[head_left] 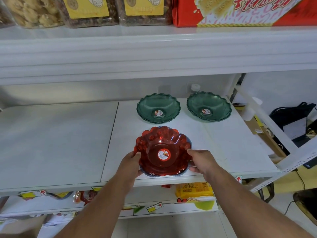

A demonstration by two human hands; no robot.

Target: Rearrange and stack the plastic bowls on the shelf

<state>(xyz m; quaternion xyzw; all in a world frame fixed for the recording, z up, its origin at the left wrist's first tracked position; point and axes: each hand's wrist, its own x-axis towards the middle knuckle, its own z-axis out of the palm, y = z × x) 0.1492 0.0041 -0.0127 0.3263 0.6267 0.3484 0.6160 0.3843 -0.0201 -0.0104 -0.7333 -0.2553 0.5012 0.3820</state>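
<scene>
A red scalloped plastic bowl with a round sticker in its middle sits near the front edge of the white shelf. A blue bowl shows under it as a thin rim. My left hand grips the stack's left rim and my right hand grips its right rim. Two green scalloped bowls stand apart at the back: one in the middle, one to the right. Each looks like a small stack.
An upper shelf overhangs, carrying clear tubs of snacks and a red box. The left shelf panel is bare. Packaged snacks lie on the shelf below. A slanted white bracket bounds the right end.
</scene>
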